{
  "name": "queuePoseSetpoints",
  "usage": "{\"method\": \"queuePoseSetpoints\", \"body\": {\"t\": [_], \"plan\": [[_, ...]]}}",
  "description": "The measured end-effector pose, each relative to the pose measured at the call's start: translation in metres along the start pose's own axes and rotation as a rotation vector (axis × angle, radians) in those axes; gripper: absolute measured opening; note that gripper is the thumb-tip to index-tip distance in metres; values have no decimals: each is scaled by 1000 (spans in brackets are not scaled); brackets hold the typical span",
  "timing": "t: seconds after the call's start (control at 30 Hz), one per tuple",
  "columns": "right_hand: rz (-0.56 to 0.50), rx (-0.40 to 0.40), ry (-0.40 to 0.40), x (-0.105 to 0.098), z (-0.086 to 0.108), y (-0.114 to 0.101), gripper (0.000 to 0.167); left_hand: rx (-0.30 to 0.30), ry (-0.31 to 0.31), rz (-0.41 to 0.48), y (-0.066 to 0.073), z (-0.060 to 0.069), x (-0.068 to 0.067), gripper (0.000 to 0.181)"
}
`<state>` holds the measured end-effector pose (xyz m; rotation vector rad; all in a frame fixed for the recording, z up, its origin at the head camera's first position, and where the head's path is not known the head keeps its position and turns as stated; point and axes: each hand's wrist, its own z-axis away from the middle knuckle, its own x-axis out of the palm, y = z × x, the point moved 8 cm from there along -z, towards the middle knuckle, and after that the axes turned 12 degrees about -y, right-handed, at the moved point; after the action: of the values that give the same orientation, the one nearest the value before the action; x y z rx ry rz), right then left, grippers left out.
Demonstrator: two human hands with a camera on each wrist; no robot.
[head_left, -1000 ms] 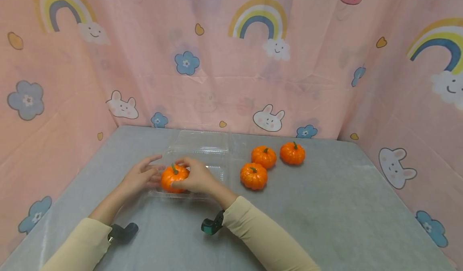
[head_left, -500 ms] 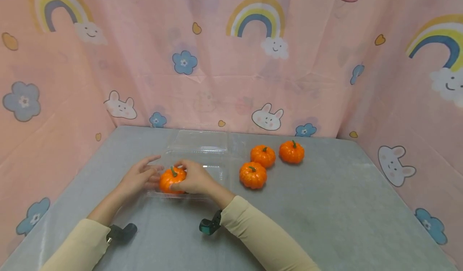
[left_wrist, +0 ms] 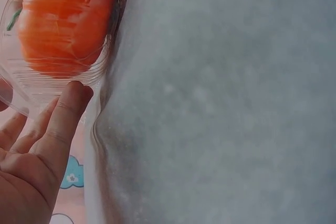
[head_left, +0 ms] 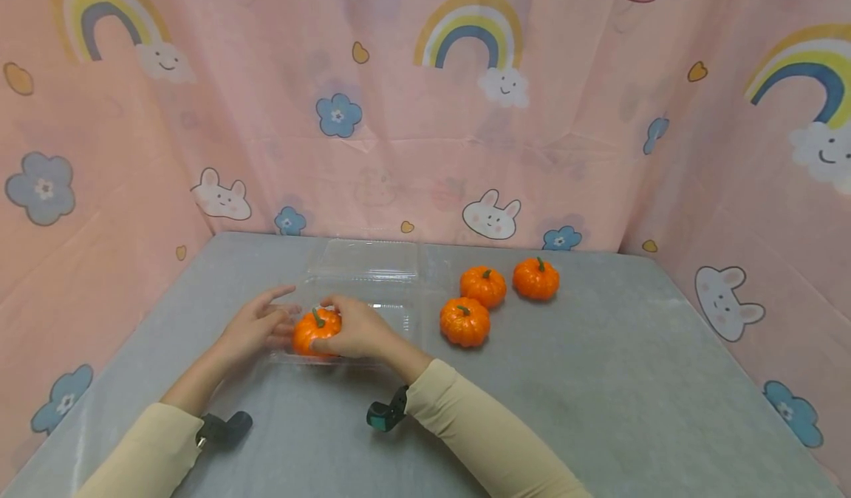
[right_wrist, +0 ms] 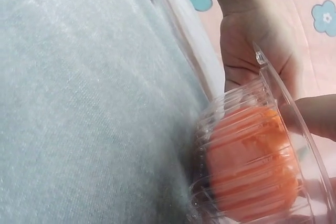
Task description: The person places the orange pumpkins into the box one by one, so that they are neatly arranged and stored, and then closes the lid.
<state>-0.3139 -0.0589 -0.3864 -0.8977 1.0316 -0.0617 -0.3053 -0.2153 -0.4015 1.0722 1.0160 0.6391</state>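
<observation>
The right hand [head_left: 359, 328] grips a miniature pumpkin [head_left: 311, 333] inside the left end of the clear clamshell container [head_left: 397, 318]; the left hand [head_left: 254, 328], fingers extended, touches that end. Three more pumpkins [head_left: 465, 323] sit rightward on the counter [head_left: 598, 380]. Beyond, the lid [head_left: 366, 260] lies open before a pink curtain [head_left: 412, 165].

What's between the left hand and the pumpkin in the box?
The clear box wall: left hand outside, pumpkin inside. Shows in the left wrist view.

Orange pumpkin [head_left: 309, 334], green stem [head_left: 318, 318] up, inside left end of open clear container [head_left: 394, 318]; underside contact hard to tell.
</observation>
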Motion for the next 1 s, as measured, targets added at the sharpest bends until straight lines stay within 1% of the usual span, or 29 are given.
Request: {"method": "queuePoseSetpoints", "body": {"t": [0.2, 0.37, 0.47, 0.7, 1.0], "plan": [[-23, -6, 16, -5, 8, -1, 63, -14, -8, 4, 1, -1, 1, 56], [-22, -42, 52, -14, 15, -5, 59, -14, -12, 14, 1, -2, 2, 56], [-46, -62, 67, -18, 20, -7, 58, -18, -9, 16, 1, -2, 2, 56], [-85, -92, 77, -27, 32, -11, 54, -34, 3, 4, 0, -2, 2, 56], [-119, -158, 138, -40, 47, -10, 50, -37, 7, -24, -1, -1, 1, 55]]}}
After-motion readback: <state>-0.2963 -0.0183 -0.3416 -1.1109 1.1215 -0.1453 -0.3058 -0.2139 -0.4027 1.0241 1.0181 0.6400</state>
